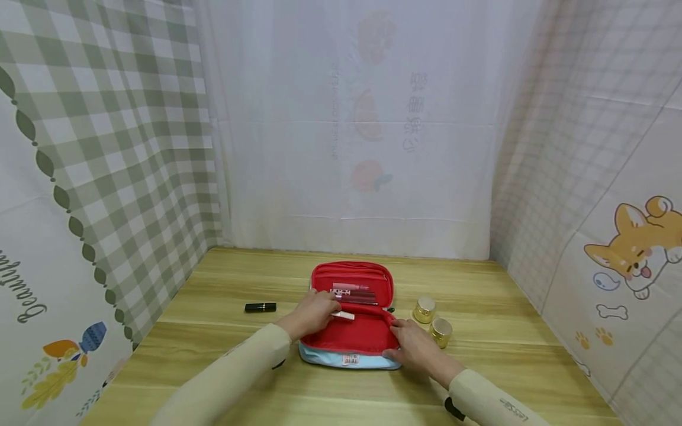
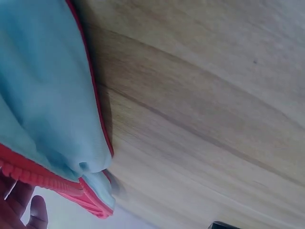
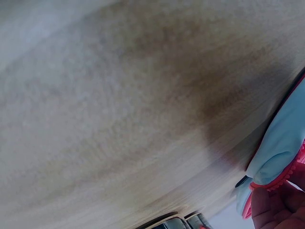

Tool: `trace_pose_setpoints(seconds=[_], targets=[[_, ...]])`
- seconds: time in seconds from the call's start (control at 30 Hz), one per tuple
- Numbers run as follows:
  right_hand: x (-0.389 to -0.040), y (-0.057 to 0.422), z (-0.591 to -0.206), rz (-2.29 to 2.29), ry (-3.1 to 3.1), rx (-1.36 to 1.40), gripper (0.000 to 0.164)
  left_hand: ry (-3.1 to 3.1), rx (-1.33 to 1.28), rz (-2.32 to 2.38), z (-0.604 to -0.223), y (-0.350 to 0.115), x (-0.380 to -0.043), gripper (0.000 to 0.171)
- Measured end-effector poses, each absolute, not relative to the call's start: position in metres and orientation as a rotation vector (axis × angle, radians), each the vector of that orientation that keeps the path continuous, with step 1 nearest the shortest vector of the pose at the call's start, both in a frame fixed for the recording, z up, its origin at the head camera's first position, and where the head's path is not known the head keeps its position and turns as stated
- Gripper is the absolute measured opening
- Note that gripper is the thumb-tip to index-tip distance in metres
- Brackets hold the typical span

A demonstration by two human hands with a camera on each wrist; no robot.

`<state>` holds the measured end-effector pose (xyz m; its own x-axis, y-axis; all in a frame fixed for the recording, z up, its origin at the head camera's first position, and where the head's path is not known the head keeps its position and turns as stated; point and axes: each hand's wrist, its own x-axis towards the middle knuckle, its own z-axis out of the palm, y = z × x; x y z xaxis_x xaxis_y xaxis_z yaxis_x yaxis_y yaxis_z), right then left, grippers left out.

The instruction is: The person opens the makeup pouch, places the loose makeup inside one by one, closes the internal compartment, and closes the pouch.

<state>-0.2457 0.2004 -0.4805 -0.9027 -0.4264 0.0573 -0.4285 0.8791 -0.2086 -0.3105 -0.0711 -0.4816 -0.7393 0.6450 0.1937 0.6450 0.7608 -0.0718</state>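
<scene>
A zip pouch, light blue outside and red inside, lies unfolded on the table. My left hand reaches over its left side and pinches a small white slim item above the red lining; its kind does not show. The left wrist view has the pouch's blue side with the fingers by the red zipper edge. On the right, my right hand grips the pouch's side edge between thumb and fingers. Slim cosmetic tubes sit in the mesh pocket of the raised lid.
A black lipstick tube with a gold band lies left of the pouch. Two gold-lidded jars stand just beyond the right hand. The wooden table is bordered by hanging cloths at the back and sides.
</scene>
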Motion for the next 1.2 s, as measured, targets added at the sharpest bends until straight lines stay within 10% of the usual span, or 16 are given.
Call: trace_pose_setpoints(seconds=[1.2], targets=[[-0.244,0.200,-0.479,0.325,-3.043,0.702,0.065,-2.739,-0.950,-0.188,-0.465,-0.101,-0.314,0.019]])
